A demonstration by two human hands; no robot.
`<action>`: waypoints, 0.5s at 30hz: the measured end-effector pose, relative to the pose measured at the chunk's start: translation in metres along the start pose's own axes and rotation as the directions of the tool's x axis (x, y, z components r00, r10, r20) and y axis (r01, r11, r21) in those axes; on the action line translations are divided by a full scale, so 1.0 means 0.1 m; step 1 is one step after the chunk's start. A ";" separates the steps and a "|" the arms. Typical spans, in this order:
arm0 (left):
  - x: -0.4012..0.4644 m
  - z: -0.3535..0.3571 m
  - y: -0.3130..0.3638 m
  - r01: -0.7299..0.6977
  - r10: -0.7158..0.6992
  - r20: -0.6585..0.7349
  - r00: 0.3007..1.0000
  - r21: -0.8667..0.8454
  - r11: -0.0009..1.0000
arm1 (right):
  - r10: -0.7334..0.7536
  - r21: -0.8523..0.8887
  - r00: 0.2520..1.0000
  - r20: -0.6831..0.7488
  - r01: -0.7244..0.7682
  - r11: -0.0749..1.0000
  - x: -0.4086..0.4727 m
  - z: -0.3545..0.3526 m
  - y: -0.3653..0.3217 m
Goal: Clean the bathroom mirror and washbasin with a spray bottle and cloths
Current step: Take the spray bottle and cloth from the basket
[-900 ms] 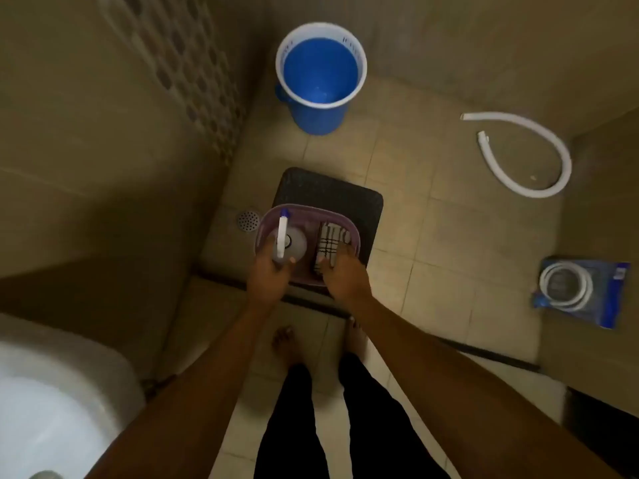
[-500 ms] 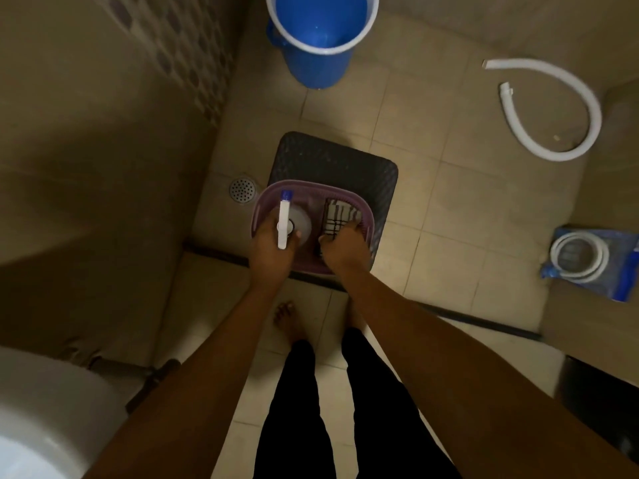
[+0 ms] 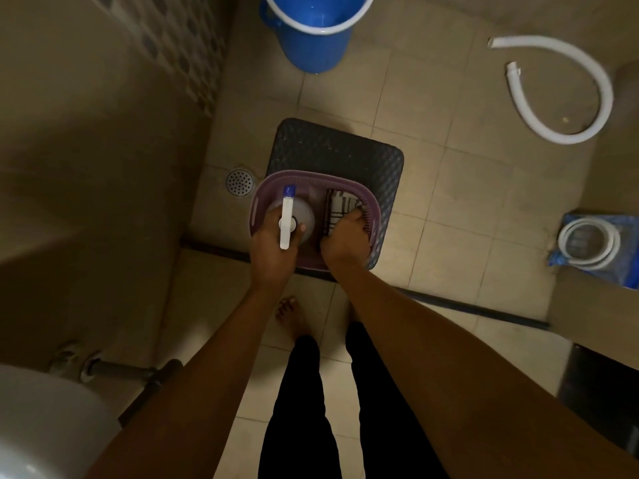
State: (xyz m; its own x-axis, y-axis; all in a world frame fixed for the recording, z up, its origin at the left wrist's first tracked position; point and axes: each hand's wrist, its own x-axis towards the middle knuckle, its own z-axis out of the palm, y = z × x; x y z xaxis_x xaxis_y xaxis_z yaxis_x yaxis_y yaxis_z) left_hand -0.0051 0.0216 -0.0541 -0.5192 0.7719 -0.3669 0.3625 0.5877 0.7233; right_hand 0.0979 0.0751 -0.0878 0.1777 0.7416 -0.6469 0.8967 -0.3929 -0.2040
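A purple plastic basket [image 3: 373, 209] stands on a dark stool [image 3: 345, 146] in front of my feet. Inside it, on the left, is a white spray bottle [image 3: 304, 216] with a blue nozzle tip. My left hand [image 3: 273, 250] is wrapped around the bottle's neck. On the right side of the basket lie folded checked cloths [image 3: 340, 207]. My right hand [image 3: 345, 240] reaches into the basket with its fingers closed on those cloths. The white washbasin [image 3: 45, 426] shows at the bottom left corner. No mirror is in view.
A blue bucket [image 3: 313, 32] with water stands on the tiled floor beyond the stool. A floor drain [image 3: 239, 182] lies left of the basket. A curved white hose [image 3: 567, 95] lies far right, a packaged coiled hose [image 3: 591, 243] nearer. Tiled wall on the left.
The view has tilted down and drawn closer, so the bucket slid toward the top edge. My right hand has closed further on the cloths; my left hand stays on the bottle.
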 end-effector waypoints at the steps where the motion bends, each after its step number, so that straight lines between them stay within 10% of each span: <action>1: -0.01 -0.01 0.02 -0.013 0.013 -0.005 1.000 -0.006 1.000 | 0.006 0.016 1.000 -0.004 -0.006 1.000 0.00 0.00 -0.01; 15: -0.15 -0.38 0.36 -0.202 0.204 -0.072 0.976 0.022 0.979 | 0.053 0.345 0.997 -0.059 -0.030 0.938 -0.11 -0.32 -0.02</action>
State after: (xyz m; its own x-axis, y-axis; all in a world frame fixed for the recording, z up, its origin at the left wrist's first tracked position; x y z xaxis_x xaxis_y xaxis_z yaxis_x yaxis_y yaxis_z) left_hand -0.0142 0.0221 -0.0004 -0.4886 0.8559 -0.1692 0.4774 0.4246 0.7693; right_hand 0.1078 0.0855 -0.0569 0.2488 0.7505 -0.6123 0.6957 -0.5783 -0.4261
